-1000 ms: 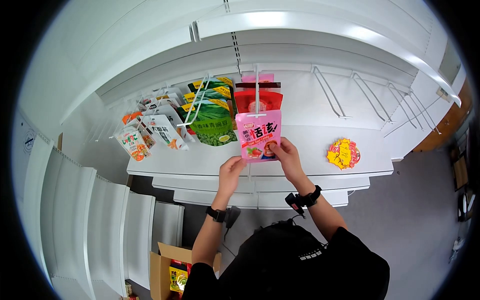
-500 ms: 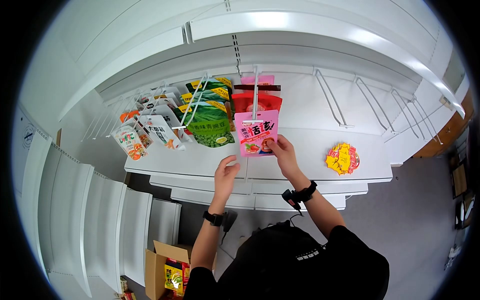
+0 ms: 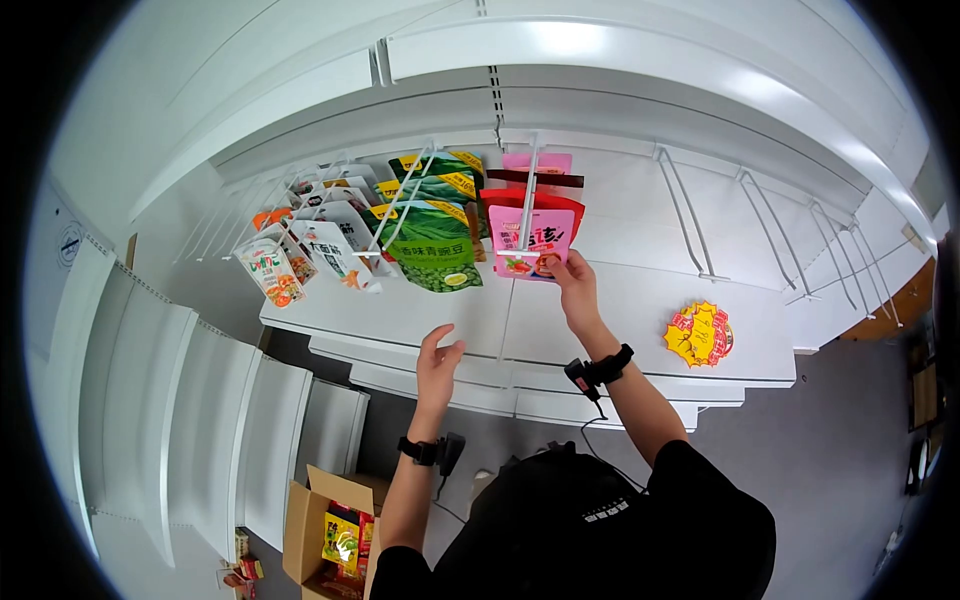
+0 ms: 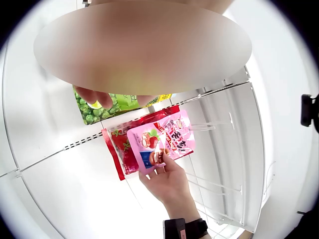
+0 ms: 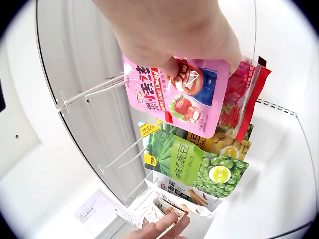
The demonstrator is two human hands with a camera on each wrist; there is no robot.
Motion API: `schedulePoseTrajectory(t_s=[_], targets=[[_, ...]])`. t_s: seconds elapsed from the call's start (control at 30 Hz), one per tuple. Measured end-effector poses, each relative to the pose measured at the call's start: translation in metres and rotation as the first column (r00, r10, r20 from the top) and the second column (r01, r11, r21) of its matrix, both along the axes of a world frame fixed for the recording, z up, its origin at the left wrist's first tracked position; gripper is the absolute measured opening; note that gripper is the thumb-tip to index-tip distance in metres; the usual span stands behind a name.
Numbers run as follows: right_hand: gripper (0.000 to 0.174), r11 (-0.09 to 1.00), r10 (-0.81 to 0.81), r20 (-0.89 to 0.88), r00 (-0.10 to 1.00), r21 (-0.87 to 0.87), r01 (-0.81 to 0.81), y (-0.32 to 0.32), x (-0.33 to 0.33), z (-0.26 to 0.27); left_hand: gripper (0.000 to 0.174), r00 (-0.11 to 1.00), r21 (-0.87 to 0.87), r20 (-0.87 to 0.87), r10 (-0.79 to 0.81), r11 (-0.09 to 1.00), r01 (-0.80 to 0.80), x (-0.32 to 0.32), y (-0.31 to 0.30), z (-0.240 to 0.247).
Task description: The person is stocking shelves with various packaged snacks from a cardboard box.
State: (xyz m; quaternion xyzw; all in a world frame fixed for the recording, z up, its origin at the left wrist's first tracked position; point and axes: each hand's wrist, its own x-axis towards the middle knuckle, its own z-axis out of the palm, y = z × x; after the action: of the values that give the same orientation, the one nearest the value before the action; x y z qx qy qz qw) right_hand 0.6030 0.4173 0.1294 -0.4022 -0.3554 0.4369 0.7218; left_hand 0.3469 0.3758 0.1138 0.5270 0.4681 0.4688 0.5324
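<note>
My right hand (image 3: 578,292) pinches the lower right corner of a pink candy pouch (image 3: 520,228), thumb across its front in the right wrist view. The pouch hangs on a white display hook (image 3: 531,195), in front of a red pouch (image 5: 244,99). Below and to the left, my left hand (image 3: 437,370) is held in the air with relaxed fingers and nothing in it. Green pea pouches (image 3: 435,245) hang on the hook to the left of the pink one.
White snack bags (image 3: 330,250) hang farther left. Bare hooks (image 3: 690,225) stick out at right. Yellow and red price tags (image 3: 699,334) lie on the shelf (image 3: 600,320). An open cardboard box (image 3: 297,535) with snack packs stands on the floor at lower left.
My left hand has let go of the pink pouch and drawn back down and left. My right hand has pushed the pouch farther back along the hook.
</note>
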Motion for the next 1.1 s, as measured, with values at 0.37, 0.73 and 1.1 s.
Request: schedulePoseTrajectory(t_s=[0.37, 0.73, 1.1], targets=[[0.017, 1.0, -0.02, 0.011, 1.0, 0.017, 0.02, 0.016, 0.006, -0.008, 0.036, 0.998, -0.036, -0.029, 0.05, 0.998, -0.051, -0.008, -0.005, -0.001], [0.031, 0.984, -0.072, 0.088, 0.993, -0.159, 0.086, -0.002, 0.01, -0.024, 0.036, 0.997, -0.077, -0.013, 0.072, 0.994, -0.072, -0.01, -0.017, -0.017], [0.037, 0.941, -0.099, -0.032, 0.995, -0.327, 0.083, -0.043, 0.004, -0.057, 0.035, 0.991, -0.139, -0.057, 0.121, 0.982, -0.128, -0.017, -0.047, -0.038]])
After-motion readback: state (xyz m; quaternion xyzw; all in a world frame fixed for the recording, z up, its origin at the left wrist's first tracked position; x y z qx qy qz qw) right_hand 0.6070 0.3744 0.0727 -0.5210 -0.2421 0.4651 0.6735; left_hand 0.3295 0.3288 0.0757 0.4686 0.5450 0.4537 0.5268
